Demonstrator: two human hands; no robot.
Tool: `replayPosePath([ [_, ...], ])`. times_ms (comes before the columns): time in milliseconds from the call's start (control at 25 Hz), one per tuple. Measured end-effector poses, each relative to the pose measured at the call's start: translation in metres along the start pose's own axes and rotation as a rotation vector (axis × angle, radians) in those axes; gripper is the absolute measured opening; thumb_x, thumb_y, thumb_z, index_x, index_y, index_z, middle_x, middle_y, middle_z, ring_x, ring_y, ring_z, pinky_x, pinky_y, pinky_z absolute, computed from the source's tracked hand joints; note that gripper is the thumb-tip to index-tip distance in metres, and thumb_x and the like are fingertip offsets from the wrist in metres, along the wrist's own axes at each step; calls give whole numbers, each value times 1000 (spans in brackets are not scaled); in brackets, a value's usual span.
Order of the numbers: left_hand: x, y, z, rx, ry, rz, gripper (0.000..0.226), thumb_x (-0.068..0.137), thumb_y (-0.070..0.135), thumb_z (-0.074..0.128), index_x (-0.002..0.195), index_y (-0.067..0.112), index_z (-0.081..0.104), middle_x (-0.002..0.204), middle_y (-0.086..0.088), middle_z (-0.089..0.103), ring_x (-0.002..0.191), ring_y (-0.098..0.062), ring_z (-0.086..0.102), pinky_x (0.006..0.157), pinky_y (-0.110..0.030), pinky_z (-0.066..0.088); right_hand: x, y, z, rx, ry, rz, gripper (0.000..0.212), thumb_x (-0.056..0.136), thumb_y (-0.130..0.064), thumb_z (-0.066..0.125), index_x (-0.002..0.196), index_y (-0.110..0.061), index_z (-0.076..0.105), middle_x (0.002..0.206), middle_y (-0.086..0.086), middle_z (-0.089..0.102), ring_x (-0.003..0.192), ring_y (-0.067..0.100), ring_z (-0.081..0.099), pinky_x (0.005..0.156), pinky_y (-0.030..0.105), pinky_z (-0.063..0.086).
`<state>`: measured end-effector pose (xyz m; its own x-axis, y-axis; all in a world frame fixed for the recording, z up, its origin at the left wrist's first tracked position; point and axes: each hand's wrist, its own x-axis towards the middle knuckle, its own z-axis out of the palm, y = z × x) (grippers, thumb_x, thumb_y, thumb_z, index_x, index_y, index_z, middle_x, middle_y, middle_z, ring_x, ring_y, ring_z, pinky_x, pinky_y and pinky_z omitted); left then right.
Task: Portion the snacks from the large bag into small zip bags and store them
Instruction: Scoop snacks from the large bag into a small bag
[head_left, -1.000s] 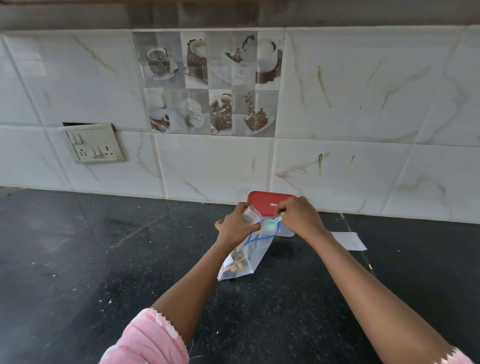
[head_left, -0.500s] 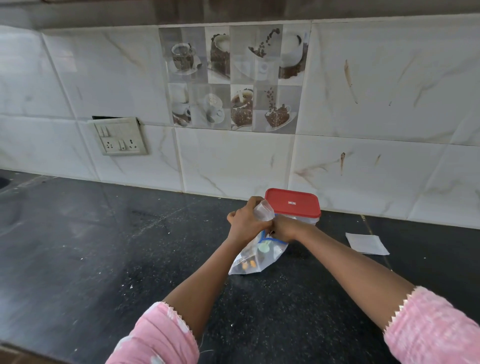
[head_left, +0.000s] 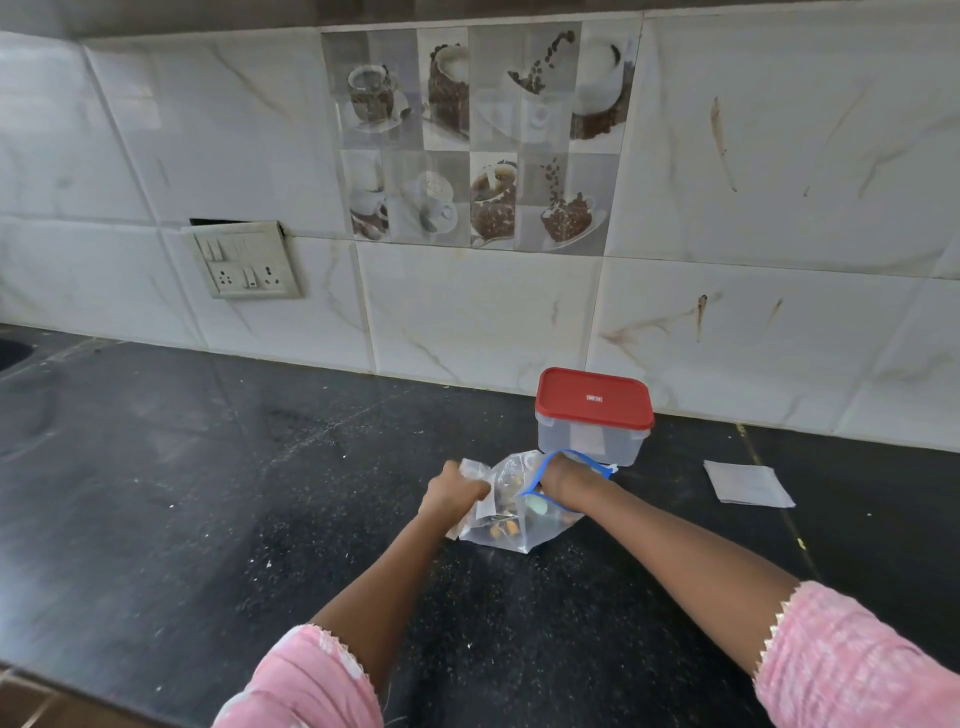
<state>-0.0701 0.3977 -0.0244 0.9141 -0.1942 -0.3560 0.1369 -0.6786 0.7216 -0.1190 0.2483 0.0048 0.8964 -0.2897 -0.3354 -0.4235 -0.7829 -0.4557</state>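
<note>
A large clear bag (head_left: 519, 535) with a blue zip rim (head_left: 550, 462) lies on the black counter, with a few orange and brown snacks at its bottom. My left hand (head_left: 452, 491) grips a crumpled small clear zip bag (head_left: 475, 467) at the large bag's left edge. My right hand (head_left: 563, 483) reaches in through the blue rim, and its fingers are blurred behind the plastic. A pale green object (head_left: 535, 503) sits at its fingertips and appears to be held.
A clear tub with a red lid (head_left: 592, 397) stands right behind the bag, close to the tiled wall. A flat white packet (head_left: 748, 483) lies to the right. A switch plate (head_left: 244, 265) is on the wall at the left.
My right hand went from the bag's rim down into the bag, taking the green object with it. The bag sank lower onto the counter. My left hand kept its grip.
</note>
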Motion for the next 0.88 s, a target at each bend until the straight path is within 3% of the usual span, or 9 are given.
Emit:
replayPosePath([
  [80, 0, -3, 8, -35, -72, -25, 61, 82, 18, 54, 137, 6, 32, 133, -17, 47, 111, -30, 50, 83, -34, 43, 14, 5, 7, 210, 83, 106, 21, 97, -13, 41, 80, -15, 52, 77, 6, 48, 73, 21, 48, 71, 27, 41],
  [120, 1, -3, 12, -43, -88, -28, 60, 83, 17, 55, 137, 5, 31, 132, -17, 47, 110, -29, 50, 83, -34, 42, 16, 5, 6, 61, 97, 104, 32, 99, -14, 38, 67, -14, 44, 68, 4, 44, 72, 20, 46, 72, 26, 35],
  [200, 3, -4, 17, -53, -89, -34, 58, 83, 14, 55, 134, 5, 32, 129, -17, 49, 111, -29, 51, 84, -35, 42, 11, 7, 4, 6, 132, 96, 41, 99, -15, 35, 59, -9, 37, 63, 4, 41, 63, 18, 40, 73, 25, 32],
  [320, 7, -5, 24, -66, -74, -28, 53, 83, 8, 54, 132, 6, 33, 126, -17, 51, 110, -30, 52, 82, -35, 44, 18, 23, 8, 179, 88, 223, 35, 97, -14, 43, 62, -7, 47, 78, 9, 59, 55, 14, 40, 67, 27, 40],
  [400, 9, -6, 28, -67, -61, -4, 53, 83, 5, 54, 132, 8, 33, 123, -17, 52, 108, -29, 53, 78, -33, 43, 18, 31, 18, 383, 56, 251, 33, 94, -11, 46, 61, -14, 46, 75, 8, 59, 55, 14, 46, 62, 25, 44],
  [440, 9, -7, 30, -67, -55, 10, 54, 82, 3, 54, 132, 9, 34, 122, -17, 53, 107, -29, 54, 77, -33, 43, 21, 36, 22, 362, 35, 225, 28, 93, -13, 48, 65, -14, 50, 73, 7, 57, 60, 17, 50, 65, 25, 45],
  [560, 13, -8, 34, -124, -62, 23, 56, 78, -1, 55, 129, 11, 36, 118, -16, 54, 103, -31, 55, 79, -36, 49, 30, 39, 32, 663, 54, 309, 15, 86, -26, 60, 78, -13, 59, 75, 9, 58, 72, 22, 54, 69, 28, 46],
  [720, 18, -9, 37, -235, -98, 38, 56, 75, -1, 55, 127, 14, 39, 116, -14, 56, 102, -30, 57, 80, -40, 53, 25, 43, 33, 1138, -42, 396, 17, 83, -22, 61, 91, -9, 69, 88, 14, 69, 75, 29, 66, 66, 36, 56],
  [880, 29, -14, 38, -338, -104, -1, 64, 69, 0, 59, 128, 15, 39, 114, -13, 57, 100, -30, 61, 85, -45, 55, 10, 41, 29, 1218, -60, 356, 8, 89, -12, 58, 92, -8, 64, 76, 11, 64, 62, 23, 60, 45, 26, 51],
])
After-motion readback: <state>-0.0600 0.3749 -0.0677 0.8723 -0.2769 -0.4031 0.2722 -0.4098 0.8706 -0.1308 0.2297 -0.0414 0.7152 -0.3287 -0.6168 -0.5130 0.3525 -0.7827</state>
